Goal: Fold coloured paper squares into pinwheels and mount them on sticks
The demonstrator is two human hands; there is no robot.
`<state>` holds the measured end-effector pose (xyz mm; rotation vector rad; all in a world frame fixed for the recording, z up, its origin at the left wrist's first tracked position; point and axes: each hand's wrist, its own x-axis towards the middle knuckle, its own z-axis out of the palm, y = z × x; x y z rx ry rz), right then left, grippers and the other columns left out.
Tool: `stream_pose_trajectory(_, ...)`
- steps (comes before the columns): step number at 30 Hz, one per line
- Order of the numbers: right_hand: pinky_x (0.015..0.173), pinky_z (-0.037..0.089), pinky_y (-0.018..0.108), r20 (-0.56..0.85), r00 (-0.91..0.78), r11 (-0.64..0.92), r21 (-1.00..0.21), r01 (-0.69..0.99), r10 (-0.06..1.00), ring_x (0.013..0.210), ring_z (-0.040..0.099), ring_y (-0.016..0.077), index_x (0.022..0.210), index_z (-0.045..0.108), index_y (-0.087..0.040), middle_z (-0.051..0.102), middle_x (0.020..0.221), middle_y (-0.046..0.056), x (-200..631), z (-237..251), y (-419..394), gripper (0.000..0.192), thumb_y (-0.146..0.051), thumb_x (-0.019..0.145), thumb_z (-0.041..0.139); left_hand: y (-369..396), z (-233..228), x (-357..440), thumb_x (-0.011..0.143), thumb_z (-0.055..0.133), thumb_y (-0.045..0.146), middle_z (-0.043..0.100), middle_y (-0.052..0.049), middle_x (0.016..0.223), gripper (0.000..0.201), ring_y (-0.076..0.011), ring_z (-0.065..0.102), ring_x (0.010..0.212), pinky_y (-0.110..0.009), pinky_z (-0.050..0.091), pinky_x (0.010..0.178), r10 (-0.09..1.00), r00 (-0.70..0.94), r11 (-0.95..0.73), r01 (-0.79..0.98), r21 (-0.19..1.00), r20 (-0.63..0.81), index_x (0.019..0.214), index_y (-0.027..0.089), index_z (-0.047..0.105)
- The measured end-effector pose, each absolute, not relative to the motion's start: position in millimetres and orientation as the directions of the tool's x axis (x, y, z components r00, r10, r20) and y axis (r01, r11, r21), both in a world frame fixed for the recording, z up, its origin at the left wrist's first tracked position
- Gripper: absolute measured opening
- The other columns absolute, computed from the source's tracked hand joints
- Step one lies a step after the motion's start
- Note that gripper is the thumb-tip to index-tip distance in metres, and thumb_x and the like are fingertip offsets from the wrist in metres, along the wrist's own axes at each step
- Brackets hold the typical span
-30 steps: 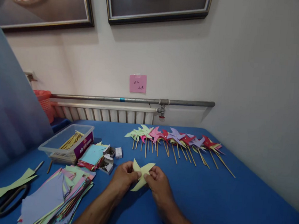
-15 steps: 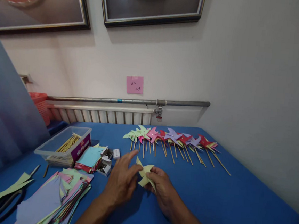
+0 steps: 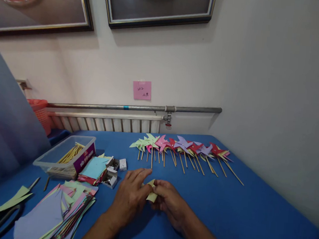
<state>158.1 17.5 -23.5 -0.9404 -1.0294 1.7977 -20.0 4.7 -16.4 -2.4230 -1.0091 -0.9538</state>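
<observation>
Over the blue table, a pale yellow paper pinwheel is between my two hands, mostly covered by the fingers. My right hand pinches it from the right, thumb on top. From the left, my left hand has its thumb against the paper and its fingers bent over the far side; the fingertips are partly hidden. Beyond the hands lies a row of finished pinwheels on sticks, in green, pink, red and purple. Two small open boxes of metal pins stand left of my left hand.
At the left are a clear plastic bin of wooden sticks, a stack of blue paper squares and a pile of coloured paper. Black-handled scissors lie under green paper strips. A radiator and wall border the table's back.
My left hand has come in to the yellow paper, its raised fingers now lowered and bent around it. Less of the pinwheel shows. The view has shifted slightly.
</observation>
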Motion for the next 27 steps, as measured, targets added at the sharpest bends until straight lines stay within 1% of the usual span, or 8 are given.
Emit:
stream_pose_trajectory(3,0.059,0.047,0.025,-0.260,-0.372,-0.384,-0.868,-0.315,0.891,0.063,0.066,0.0147,0.091,0.070,-0.020,0.074,0.077,0.002,160,-27,19,0.039,-0.052,0.075,0.084,5,-20,-21,0.094,0.056,0.012,0.070,-0.017,0.143,0.020,-0.0337,0.064,0.127,-0.052,0.051,0.102,0.509,0.455,-0.679,0.734,0.016,0.731,0.096,0.021,0.074)
stream_pose_trajectory(6,0.059,0.048,0.027,-0.273,-0.220,-0.332,-0.892,-0.308,0.937,0.064,0.066,0.0167,0.097,0.073,-0.022,0.075,0.083,0.003,164,-32,27,0.048,-0.066,0.080,0.081,5,-21,-21,0.089,0.055,0.009,0.069,-0.015,0.144,0.025,-0.0324,0.063,0.131,-0.054,0.048,0.109,0.597,0.281,-0.649,0.720,0.246,0.751,0.098,0.023,0.075)
stream_pose_trajectory(10,0.074,0.053,0.035,0.029,0.110,0.046,-0.985,-0.164,0.994,0.085,0.069,0.0259,0.092,0.078,-0.024,0.076,0.088,0.007,170,-33,38,0.053,-0.076,0.084,0.071,8,-14,-22,0.088,0.062,0.018,0.073,-0.013,0.137,0.016,-0.0315,0.063,0.135,-0.047,0.047,0.113,0.822,-0.010,-0.496,0.477,0.725,0.569,0.087,0.023,0.077)
stream_pose_trajectory(13,0.089,0.053,0.040,0.178,0.057,0.180,-0.983,-0.039,0.982,0.101,0.069,0.0311,0.103,0.080,-0.026,0.080,0.103,0.008,169,-28,36,0.047,-0.070,0.085,0.073,13,-12,-22,0.079,0.075,0.029,0.075,-0.013,0.135,0.009,-0.0322,0.070,0.121,-0.039,0.053,0.101,0.948,-0.122,-0.272,0.163,0.948,0.293,0.080,0.021,0.078)
stream_pose_trajectory(16,0.093,0.052,0.040,0.200,-0.104,0.203,-0.979,0.019,0.974,0.101,0.070,0.0305,0.105,0.079,-0.025,0.081,0.106,0.006,163,-23,27,0.033,-0.048,0.081,0.080,17,-17,-19,0.068,0.082,0.033,0.081,-0.013,0.110,0.025,-0.0257,0.072,0.089,-0.032,0.053,0.080,0.992,-0.102,-0.079,-0.080,0.994,0.071,0.087,0.017,0.080)
stream_pose_trajectory(18,0.094,0.053,0.040,0.193,-0.194,0.195,-0.981,-0.010,0.962,0.100,0.071,0.0299,0.099,0.078,-0.024,0.081,0.100,0.005,158,-23,23,0.024,-0.038,0.079,0.080,18,-22,-16,0.064,0.082,0.032,0.080,-0.009,0.089,0.029,-0.0212,0.067,0.076,-0.029,0.049,0.073,0.998,-0.070,-0.011,-0.162,0.987,0.000,0.088,0.016,0.080)
stream_pose_trajectory(21,0.092,0.054,0.039,0.150,-0.248,0.126,-0.986,-0.112,0.957,0.098,0.072,0.0298,0.100,0.078,-0.022,0.081,0.097,0.005,153,-26,21,0.027,-0.035,0.076,0.080,18,-28,-8,0.059,0.082,0.030,0.073,-0.005,0.073,0.025,-0.0163,0.059,0.065,-0.026,0.043,0.066,0.998,-0.024,0.052,-0.201,0.978,-0.058,0.078,0.015,0.077)
stream_pose_trajectory(27,0.075,0.053,0.034,0.038,-0.226,-0.002,-0.985,-0.174,0.973,0.081,0.070,0.0248,0.094,0.078,-0.019,0.080,0.086,0.003,150,-37,26,0.029,-0.038,0.072,0.082,19,-36,-1,0.057,0.084,0.032,0.063,0.000,0.060,0.025,-0.0108,0.047,0.055,-0.024,0.032,0.057,0.995,-0.002,0.101,-0.205,0.973,-0.104,0.066,0.015,0.069)
